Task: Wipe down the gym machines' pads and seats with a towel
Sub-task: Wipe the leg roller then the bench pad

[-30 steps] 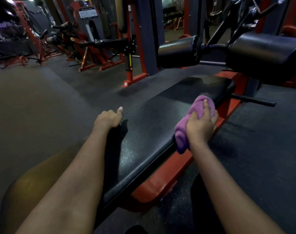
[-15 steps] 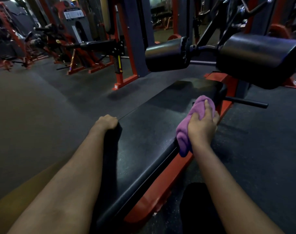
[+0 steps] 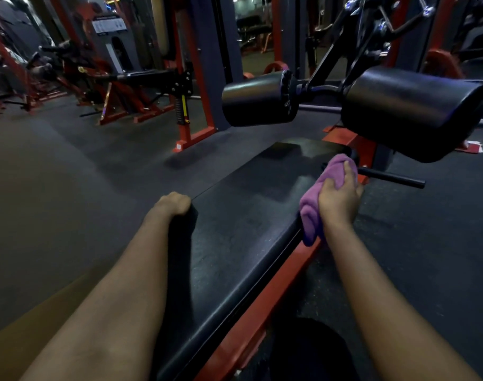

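A long black bench pad point(image 3: 243, 224) on a red frame runs away from me in the head view. My right hand point(image 3: 338, 200) grips a folded purple towel point(image 3: 313, 207) and presses it against the pad's right edge, near the far end. My left hand point(image 3: 173, 203) curls over the pad's left edge, fingers hidden below the rim. Two black roller pads hang above the far end: a small one point(image 3: 257, 99) and a large one point(image 3: 411, 111).
A black bar point(image 3: 391, 178) sticks out to the right just beyond the towel. The machine's red frame rail point(image 3: 262, 303) runs under the pad's right side. Red and grey machine posts point(image 3: 196, 105) and more gym machines stand at the back left, across dark rubber floor point(image 3: 69, 174).
My left thumb, raised a second ago, has folded down onto the pad's edge. My right hand with the towel has slid slightly toward the pad's far end. The camera has turned a little left.
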